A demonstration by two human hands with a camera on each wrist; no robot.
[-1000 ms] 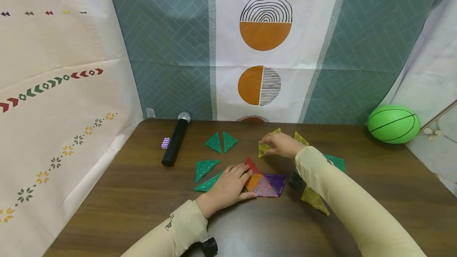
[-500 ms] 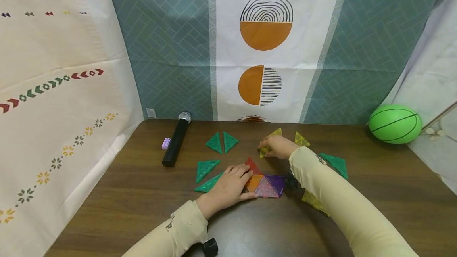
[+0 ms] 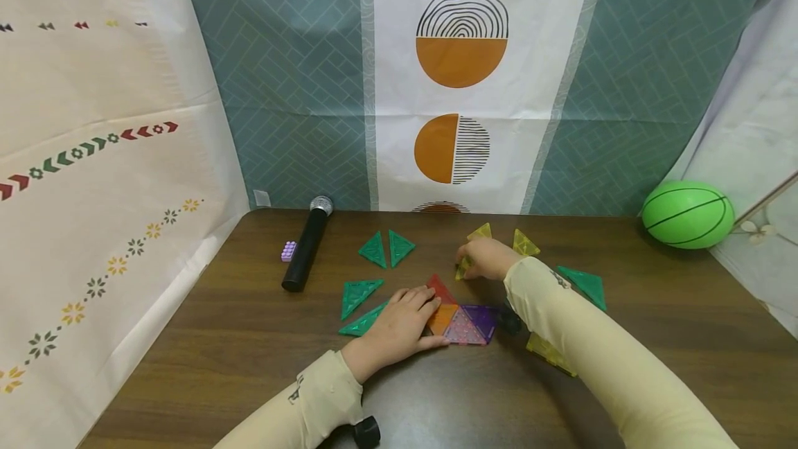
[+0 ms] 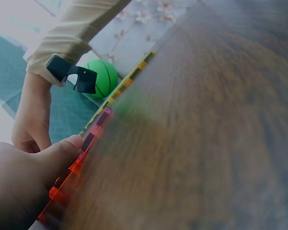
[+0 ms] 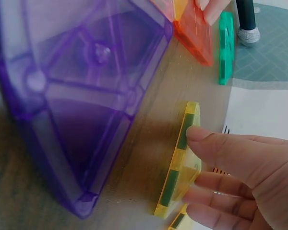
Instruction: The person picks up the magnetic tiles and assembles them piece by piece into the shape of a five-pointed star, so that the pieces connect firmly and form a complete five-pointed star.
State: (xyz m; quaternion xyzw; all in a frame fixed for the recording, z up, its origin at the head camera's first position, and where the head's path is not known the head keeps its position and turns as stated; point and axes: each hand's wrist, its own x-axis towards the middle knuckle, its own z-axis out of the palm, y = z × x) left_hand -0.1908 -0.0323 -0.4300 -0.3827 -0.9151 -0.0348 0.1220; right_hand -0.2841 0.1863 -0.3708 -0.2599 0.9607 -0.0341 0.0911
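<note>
In the head view my left hand (image 3: 402, 317) rests with fairly straight fingers on the left part of a flat group of translucent magnetic tiles: a red tile (image 3: 440, 289), an orange tile (image 3: 441, 319), a pink tile (image 3: 464, 329) and a purple tile (image 3: 481, 319). Its thumb touches the group's near edge. Farther back, my right hand (image 3: 489, 258) pinches a yellow triangle tile (image 5: 182, 165); the right wrist view has the thumb on its edge and fingers on the far side. Another yellow tile (image 3: 480, 231) lies just behind that hand. The left hand covers part of the group.
Several green triangle tiles (image 3: 359, 295) lie to the left, and another green tile (image 3: 584, 286) to the right. Yellow tiles (image 3: 526, 243) flank the right forearm. A microphone (image 3: 307, 248), a purple toy brick (image 3: 289, 251) and a green ball (image 3: 688, 215) stand farther out.
My right hand has moved slightly left and its fingers have closed on the yellow triangle tile, which has shifted a little toward me. My left hand has stayed still.
</note>
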